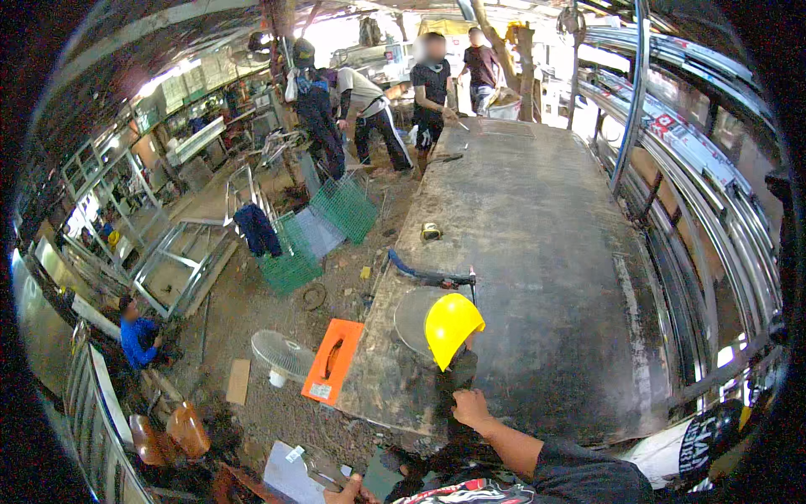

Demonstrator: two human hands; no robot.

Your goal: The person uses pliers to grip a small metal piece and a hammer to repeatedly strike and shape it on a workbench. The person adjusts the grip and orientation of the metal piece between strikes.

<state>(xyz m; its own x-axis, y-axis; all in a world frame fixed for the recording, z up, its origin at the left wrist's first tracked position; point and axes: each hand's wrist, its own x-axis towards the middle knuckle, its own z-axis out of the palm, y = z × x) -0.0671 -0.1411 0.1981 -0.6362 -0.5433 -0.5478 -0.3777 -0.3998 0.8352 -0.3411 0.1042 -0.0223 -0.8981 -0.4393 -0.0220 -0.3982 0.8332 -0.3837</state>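
Note:
At the near edge of the worktable (537, 202), my right hand (472, 409) is closed, its fingers curled beside a dark patch I cannot make out. Just beyond it sits a bright yellow curved shell (453, 329), shaped like a hard hat. A hacksaw (432, 275) with a blue grip lies behind the shell. Low in the picture, my left hand (348, 491) is closed around a grey metal piece (324, 477), whose kind is not clear. An orange rectangular board (332, 363) with a dark handle is at the table's left corner.
A tape measure (431, 231) lies farther up the table. On the left stand a fan (284, 357), green mesh (290, 256) and metal frames (180, 260). Long metal profiles (697, 168) fill the right rack. Several people stand at the back; one in blue (137, 338) is low at left.

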